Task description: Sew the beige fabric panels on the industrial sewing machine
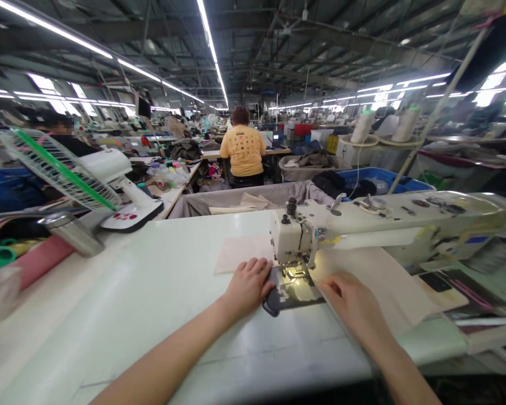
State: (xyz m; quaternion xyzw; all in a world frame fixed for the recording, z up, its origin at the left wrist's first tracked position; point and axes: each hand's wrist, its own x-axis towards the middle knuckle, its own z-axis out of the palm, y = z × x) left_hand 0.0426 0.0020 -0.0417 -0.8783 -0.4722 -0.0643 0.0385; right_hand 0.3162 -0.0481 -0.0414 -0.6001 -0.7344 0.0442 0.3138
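Note:
A cream industrial sewing machine [297, 239] stands on the pale green table, its lamp lighting the metal needle plate [297, 289]. To the left of the plate, my left hand [249, 284] lies palm down with fingers stretched forward, at the near edge of a beige fabric piece [231, 256]. The thumb touches the plate's dark edge. My right hand [354, 298] pinches the left edge of a larger beige fabric panel [388, 287], which spreads under the machine arm to the right. Whether the two beige pieces join behind the needle is hidden.
A white fan [122, 191] and a steel flask [73, 233] stand on the left. Behind the table is a grey cloth-lined bin [194, 202]. Thread cones [362, 126] rise behind the machine. A phone [435, 282] lies at the right. A person in yellow [242, 149] sits ahead.

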